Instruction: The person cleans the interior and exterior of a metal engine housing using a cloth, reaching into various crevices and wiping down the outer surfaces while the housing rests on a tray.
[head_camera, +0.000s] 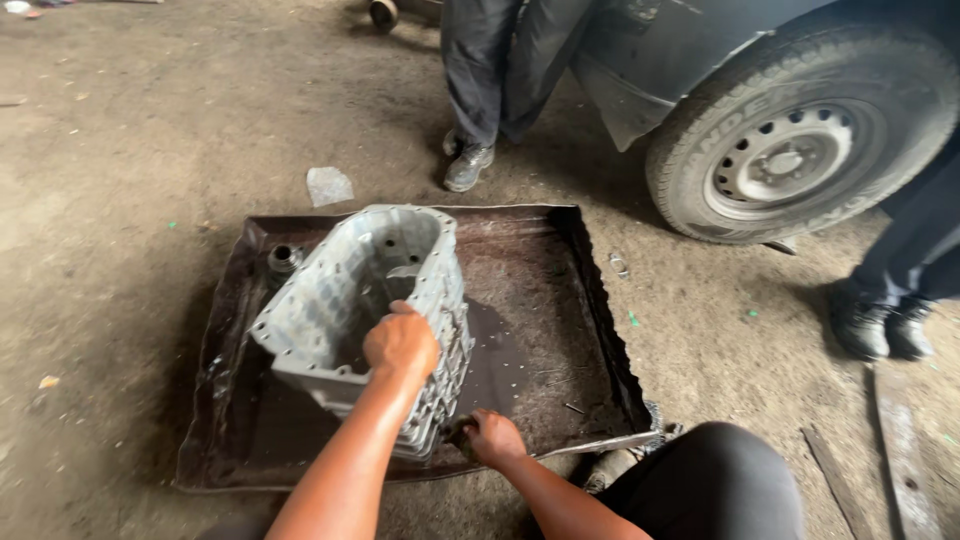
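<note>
Head view: the grey metal casing (365, 300) sits tilted in a dark drip tray (560, 330) on the floor, long axis running away from the person. Left hand (401, 343) curls over its near rim; right hand (492, 437) is closed low at its near corner, can't tell on what.
</note>
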